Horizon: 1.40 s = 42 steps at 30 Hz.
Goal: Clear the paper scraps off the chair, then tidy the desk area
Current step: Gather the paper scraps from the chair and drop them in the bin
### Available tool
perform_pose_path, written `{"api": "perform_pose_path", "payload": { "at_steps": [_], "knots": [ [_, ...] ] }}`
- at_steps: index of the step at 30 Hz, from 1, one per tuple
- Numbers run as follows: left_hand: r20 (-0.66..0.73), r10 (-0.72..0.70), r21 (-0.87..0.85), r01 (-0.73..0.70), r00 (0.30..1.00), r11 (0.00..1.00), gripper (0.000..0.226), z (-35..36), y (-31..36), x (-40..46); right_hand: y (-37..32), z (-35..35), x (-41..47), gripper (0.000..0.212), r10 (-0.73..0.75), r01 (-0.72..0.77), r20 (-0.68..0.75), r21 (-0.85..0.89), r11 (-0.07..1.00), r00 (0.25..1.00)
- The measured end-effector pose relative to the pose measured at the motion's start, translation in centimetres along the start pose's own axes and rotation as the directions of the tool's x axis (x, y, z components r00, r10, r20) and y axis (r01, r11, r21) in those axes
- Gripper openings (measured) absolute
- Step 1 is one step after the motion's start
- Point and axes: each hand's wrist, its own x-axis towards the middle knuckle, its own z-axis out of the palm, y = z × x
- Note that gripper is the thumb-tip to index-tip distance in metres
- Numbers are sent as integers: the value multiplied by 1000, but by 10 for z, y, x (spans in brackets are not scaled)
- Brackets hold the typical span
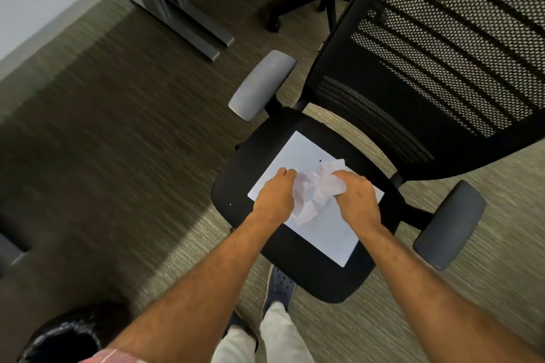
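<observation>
Between your fingers, both hands pinch crumpled paper scraps [317, 190]: left hand [275, 196] and right hand [358, 197] closed on either side. They sit over a flat white sheet [298, 153] on the black chair seat [244, 183]. You're gathering; next, lift the wad clear. A bin [70, 339], possibly, sits lower left. No writing is legible.

**No readable text**

No legible words, labels, brands or numbers anywhere. Flat white sheet [315, 186] on the chair seat [295, 268]: blank apart from one small dark dot near its far edge and a faint reddish smudge near the near edge, neither readable. Crumpled paper [317, 188] between the hands: no print visible. Chair backrest [442, 53], armrests: no logo or tag visible.
</observation>
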Motion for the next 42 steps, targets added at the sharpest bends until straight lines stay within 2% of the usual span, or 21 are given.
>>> {"api": "perform_pose_path", "payload": {
  "at_steps": [2,5,8,10,12,15,17,19,22,23,25,28,31,36,42],
  "knots": [
    [5,-5,-24,5,1000,1000,58,4,0,-1,-1,6,0,25,18,-20,44,42,999,999],
    [-11,-13,-48,12,1000,999,52,-1,-1,-5,-8,6,1,27,21,-25,29,143,989,999],
    [-43,-31,-87,27,999,996,44,-25,-4,-19,-26,1,6,33,-78,74,37,93,993,996],
    [-70,-59,-110,51,996,993,38,-49,-13,-33,-47,-6,11,33,-119,116,103,32,993,988],
    [-116,-86,-136,70,989,988,30,-78,-27,-53,-80,-15,18,33,-112,118,186,-19,993,976],
    [-189,-144,-210,103,971,972,23,-123,-58,-93,-145,-27,30,27,-152,128,236,114,985,960],
    [-243,-205,-278,134,948,951,23,-151,-89,-129,-201,-37,31,25,-185,187,305,25,982,934],
    [-303,-286,-368,165,909,915,19,-176,-122,-169,-254,-46,21,29,-252,241,290,72,968,923],
    [-385,-378,-454,184,842,872,17,-209,-168,-230,-325,-62,-5,15,-404,383,200,135,914,893],
    [-411,-406,-480,185,816,857,17,-222,-185,-256,-355,-62,-17,19,-456,422,164,208,883,875],
    [-460,-458,-513,193,761,836,18,-242,-221,-308,-411,-68,-47,32,-507,440,141,341,831,850],
    [-498,-528,-543,227,688,808,31,-259,-278,-387,-493,-68,-94,29,-572,453,122,488,747,811],
    [-518,-589,-574,258,620,777,38,-263,-333,-463,-567,-55,-144,27,-590,391,170,601,697,789],
    [-546,-690,-654,273,475,705,29,-249,-418,-567,-663,-7,-216,30,-631,359,273,633,686,726],
    [-452,-825,-760,337,338,555,36,-172,-499,-628,-725,86,-264,24,-664,350,433,604,716,610]
  ]
}}
